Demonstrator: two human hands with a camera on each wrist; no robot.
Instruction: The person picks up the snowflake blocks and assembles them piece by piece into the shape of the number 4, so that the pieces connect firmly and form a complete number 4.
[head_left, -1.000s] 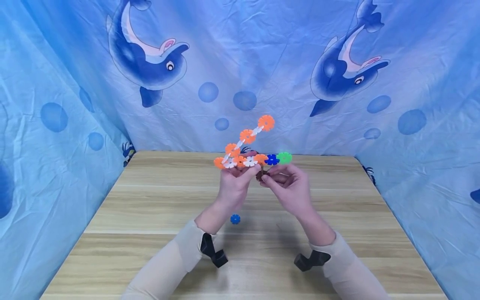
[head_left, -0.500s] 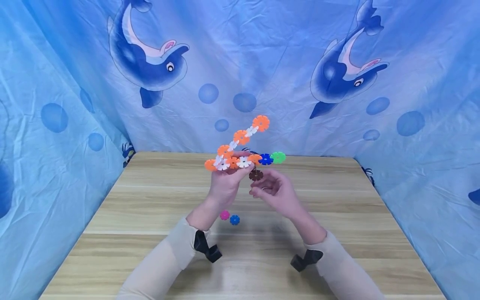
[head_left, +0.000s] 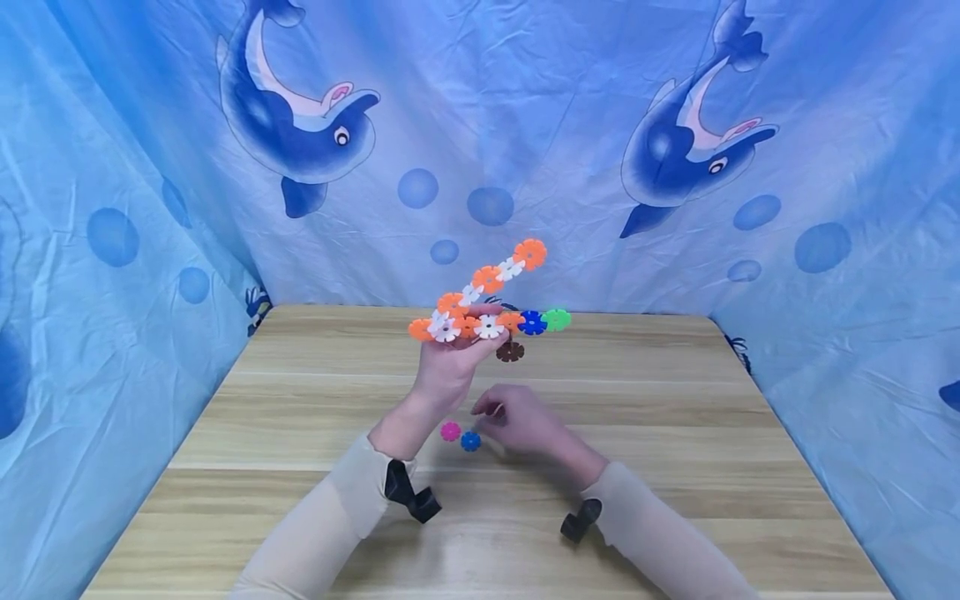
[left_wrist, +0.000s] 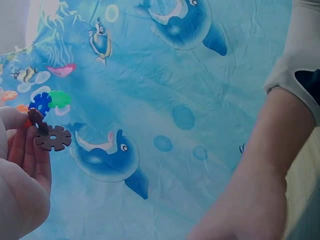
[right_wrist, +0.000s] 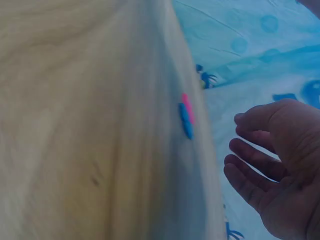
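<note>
My left hand (head_left: 444,371) holds up a bent chain of linked plastic snowflake discs. Orange and white discs (head_left: 487,277) slant up along one arm of it. The other arm ends in a dark blue disc (head_left: 533,322) and a green disc (head_left: 557,319). Brown discs (left_wrist: 53,138) hang under it, by the left thumb in the left wrist view. My right hand (head_left: 517,421) has loosely bent fingers and grips nothing. It hovers just right of a loose blue disc (head_left: 471,442) and a pink disc (head_left: 450,431) on the table.
The wooden table (head_left: 300,433) spreads beneath both arms. Blue curtains (head_left: 570,108) printed with dolphins stand behind it and at both sides. A black wrist mount (head_left: 411,492) is strapped to the left sleeve, another (head_left: 582,521) to the right.
My right hand has let go of the brown disc and dropped toward the tabletop. The left hand, still holding the chain, has shifted slightly left, uncovering the pink disc.
</note>
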